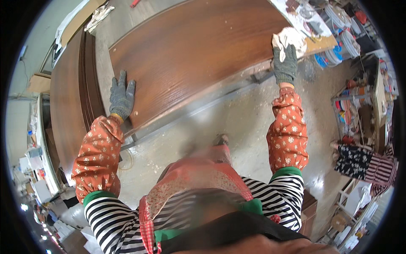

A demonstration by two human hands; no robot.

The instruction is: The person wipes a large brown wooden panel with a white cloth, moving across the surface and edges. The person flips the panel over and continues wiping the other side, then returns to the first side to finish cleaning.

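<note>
A large brown wood-grain panel [203, 55] lies flat in front of me, with a few small pale dots on its face. My left hand [122, 96], in a grey knit glove, rests on the panel's left end with its fingers spread and nothing in them. At the panel's right end my right hand [285, 65], gloved alike, grips a crumpled white cloth [289, 39], its fingers lying over the fabric. The palm side of that hand is hidden. Orange flowered sleeve covers are on both my forearms.
More brown panels [67, 89] stand stacked at the left. A worktop [323, 43] with small items adjoins the panel's right end. Shelves of spools [353, 101] stand farther right, with another person [366, 165] nearby. A second white cloth [100, 17] lies at the far left.
</note>
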